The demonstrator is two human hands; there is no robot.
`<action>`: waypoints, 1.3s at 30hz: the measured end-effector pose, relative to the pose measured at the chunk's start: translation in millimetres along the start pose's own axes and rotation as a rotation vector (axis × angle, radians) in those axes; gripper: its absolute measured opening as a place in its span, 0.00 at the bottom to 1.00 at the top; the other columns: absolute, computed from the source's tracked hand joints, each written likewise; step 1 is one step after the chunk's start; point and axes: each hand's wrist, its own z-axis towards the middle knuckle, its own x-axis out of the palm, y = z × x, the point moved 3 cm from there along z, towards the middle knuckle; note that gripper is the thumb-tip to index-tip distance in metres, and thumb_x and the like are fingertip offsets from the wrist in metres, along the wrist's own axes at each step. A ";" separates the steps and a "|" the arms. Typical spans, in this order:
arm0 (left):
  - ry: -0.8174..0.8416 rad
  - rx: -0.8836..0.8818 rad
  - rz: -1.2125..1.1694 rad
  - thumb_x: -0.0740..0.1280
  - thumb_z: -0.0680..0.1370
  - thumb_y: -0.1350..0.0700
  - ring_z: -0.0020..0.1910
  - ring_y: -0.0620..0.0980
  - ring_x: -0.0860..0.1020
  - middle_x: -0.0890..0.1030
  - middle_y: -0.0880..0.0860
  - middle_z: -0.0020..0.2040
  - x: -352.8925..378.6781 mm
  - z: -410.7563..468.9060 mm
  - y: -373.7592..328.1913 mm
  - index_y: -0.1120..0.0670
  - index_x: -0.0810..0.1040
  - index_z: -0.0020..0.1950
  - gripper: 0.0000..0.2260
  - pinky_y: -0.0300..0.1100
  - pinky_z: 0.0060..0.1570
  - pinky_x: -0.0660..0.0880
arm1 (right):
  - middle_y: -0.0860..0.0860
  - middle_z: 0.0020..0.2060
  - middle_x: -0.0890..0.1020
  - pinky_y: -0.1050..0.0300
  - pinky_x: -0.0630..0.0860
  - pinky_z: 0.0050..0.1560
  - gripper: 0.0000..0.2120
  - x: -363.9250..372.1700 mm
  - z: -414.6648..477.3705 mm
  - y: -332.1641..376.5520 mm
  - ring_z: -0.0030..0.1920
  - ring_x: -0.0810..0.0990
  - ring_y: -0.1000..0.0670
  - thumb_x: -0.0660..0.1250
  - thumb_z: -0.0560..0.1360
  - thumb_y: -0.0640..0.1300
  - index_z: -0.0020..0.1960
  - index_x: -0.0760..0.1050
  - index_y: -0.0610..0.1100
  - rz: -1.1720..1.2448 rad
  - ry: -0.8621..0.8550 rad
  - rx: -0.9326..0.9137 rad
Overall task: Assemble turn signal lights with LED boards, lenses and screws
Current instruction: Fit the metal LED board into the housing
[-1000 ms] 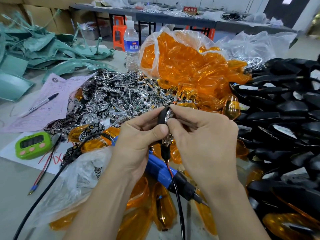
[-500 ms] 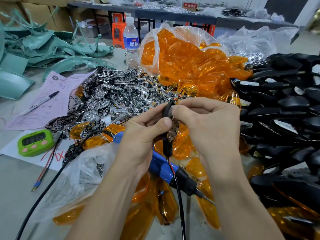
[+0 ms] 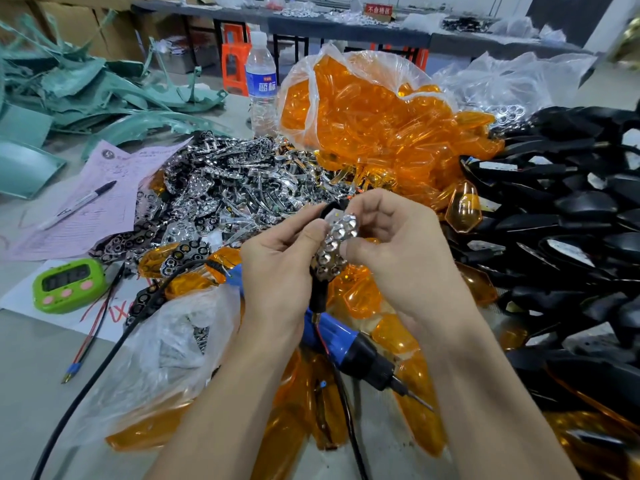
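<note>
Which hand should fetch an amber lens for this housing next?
Right, probably. The right hand only pinches the chrome reflector, and a loose amber lens lies just beyond it on that side. The left hand grips the black housing, so it can steady it.

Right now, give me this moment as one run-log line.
step: fitting chrome reflector into black housing | left hand: holds housing | right hand: pinches reflector | blue screwdriver: lying beneath, untouched

Bare left hand [image 3: 277,275] and right hand [image 3: 412,261], bare forearms [image 3: 221,410].
</note>
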 end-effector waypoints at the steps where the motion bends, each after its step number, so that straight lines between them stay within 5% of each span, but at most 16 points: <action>1: -0.003 -0.002 0.011 0.73 0.74 0.56 0.50 0.47 0.87 0.89 0.50 0.49 0.3 0.7 1.6 0.49 0.89 0.52 0.09 0.36 0.47 0.80 | 0.46 0.41 0.85 0.59 0.81 0.44 0.19 -2.2 2.6 -1.0 0.42 0.82 0.51 0.73 0.68 0.24 0.46 0.83 0.48 0.045 0.042 0.006; 6: 0.024 0.000 0.033 0.71 0.74 0.55 0.49 0.46 0.87 0.89 0.49 0.47 5.5 0.5 2.1 0.44 0.89 0.49 0.09 0.35 0.46 0.80 | 0.28 0.46 0.79 0.33 0.79 0.51 0.17 -10.5 8.7 -1.6 0.47 0.76 0.41 0.73 0.70 0.23 0.50 0.87 0.42 0.172 0.220 0.032; 10: 0.042 -0.037 0.053 0.70 0.80 0.62 0.46 0.47 0.87 0.89 0.51 0.45 3.2 3.7 1.7 0.47 0.89 0.48 0.12 0.37 0.43 0.81 | 0.45 0.38 0.85 0.53 0.83 0.45 0.19 -11.4 8.0 8.0 0.41 0.81 0.47 0.74 0.70 0.24 0.48 0.88 0.47 0.069 0.290 -0.042; 13: 0.108 -0.135 0.003 0.68 0.81 0.63 0.46 0.51 0.86 0.88 0.57 0.47 5.1 2.4 4.3 0.55 0.88 0.50 0.10 0.42 0.45 0.83 | 0.44 0.40 0.87 0.62 0.81 0.44 0.18 -12.8 10.7 17.1 0.40 0.84 0.52 0.75 0.68 0.24 0.47 0.87 0.46 -0.033 0.360 -0.065; 19: 0.145 -0.218 -0.065 0.66 0.82 0.65 0.48 0.60 0.82 0.86 0.64 0.49 1.8 3.1 5.2 0.64 0.85 0.54 0.08 0.49 0.47 0.80 | 0.49 0.39 0.87 0.49 0.82 0.45 0.16 -12.6 5.7 30.5 0.44 0.81 0.39 0.75 0.69 0.24 0.46 0.87 0.44 -0.033 0.475 -0.079; 23: 0.086 -0.170 -0.083 0.65 0.82 0.66 0.47 0.63 0.79 0.82 0.72 0.48 1.1 5.7 3.4 0.66 0.84 0.48 0.09 0.53 0.47 0.76 | 0.53 0.39 0.86 0.57 0.82 0.45 0.19 -7.0 0.6 29.9 0.42 0.84 0.49 0.73 0.71 0.25 0.45 0.87 0.50 0.015 0.387 -0.174; 27: 0.050 -0.098 -0.113 0.65 0.83 0.66 0.34 0.54 0.72 0.74 0.56 0.32 -3.6 9.2 7.6 0.55 0.79 0.33 0.18 0.46 0.38 0.71 | 0.57 0.38 0.84 0.67 0.75 0.44 0.18 7.2 -10.4 28.0 0.40 0.81 0.58 0.73 0.68 0.23 0.45 0.87 0.44 0.044 0.425 -0.243; 33: -0.112 -0.020 0.033 0.69 0.79 0.60 0.30 0.45 0.71 0.75 0.47 0.30 -6.1 11.0 12.5 0.51 0.83 0.32 0.15 0.38 0.30 0.70 | 0.46 0.41 0.84 0.48 0.80 0.55 0.13 6.3 -13.2 -6.6 0.44 0.82 0.48 0.70 0.72 0.26 0.48 0.85 0.41 0.723 -0.118 0.064; 36: -0.137 -0.060 0.055 0.70 0.76 0.60 0.34 0.51 0.69 0.74 0.52 0.31 -12.8 15.0 18.1 0.54 0.83 0.35 0.10 0.46 0.33 0.66 | 0.47 0.40 0.85 0.56 0.78 0.49 0.15 16.0 -22.7 6.4 0.43 0.82 0.52 0.72 0.68 0.24 0.44 0.86 0.42 0.220 0.229 -0.209; 38: -0.196 -0.080 0.100 0.71 0.76 0.62 0.30 0.47 0.72 0.78 0.47 0.29 -20.0 17.9 20.2 0.59 0.88 0.44 0.05 0.41 0.32 0.69 | 0.49 0.40 0.84 0.62 0.77 0.45 0.14 10.5 -22.7 12.0 0.42 0.81 0.54 0.72 0.68 0.24 0.45 0.87 0.40 0.211 0.425 -0.256; 39: -0.226 -0.073 0.134 0.72 0.76 0.60 0.29 0.43 0.74 0.80 0.44 0.30 -21.1 18.3 18.6 0.61 0.87 0.49 0.06 0.39 0.31 0.71 | 0.50 0.40 0.85 0.61 0.77 0.46 0.13 4.2 -19.6 13.3 0.42 0.81 0.54 0.72 0.68 0.25 0.45 0.87 0.41 0.315 0.373 -0.217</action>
